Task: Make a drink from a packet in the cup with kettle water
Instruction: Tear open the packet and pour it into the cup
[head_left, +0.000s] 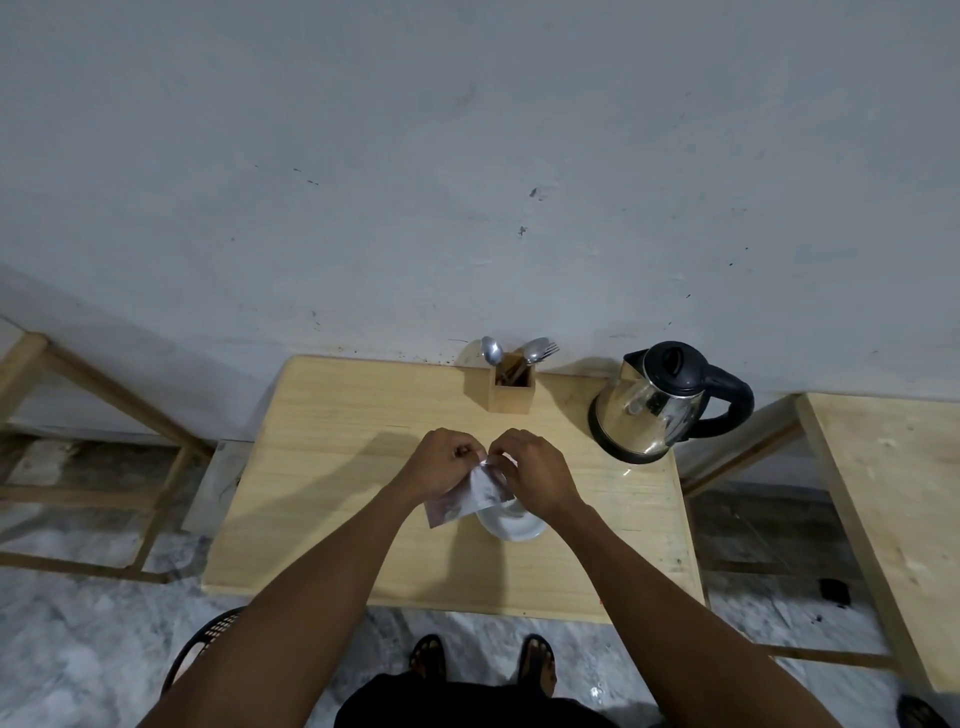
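Both my hands pinch the top edge of a small silvery packet (470, 498) above the middle of the wooden table (332, 447). My left hand (445, 462) grips its left corner and my right hand (535, 470) grips its right corner. The packet hangs down over a white cup (514, 525), which is partly hidden under the packet and my right wrist. A steel kettle (654, 402) with a black lid and handle stands at the table's far right corner, lid shut.
A wooden holder (513, 387) with spoons and a fork stands at the table's back edge against the wall. A second wooden table (893, 509) is at the right, a wooden frame (104, 415) at the left. A dark basket (208, 639) sits on the floor near my left arm.
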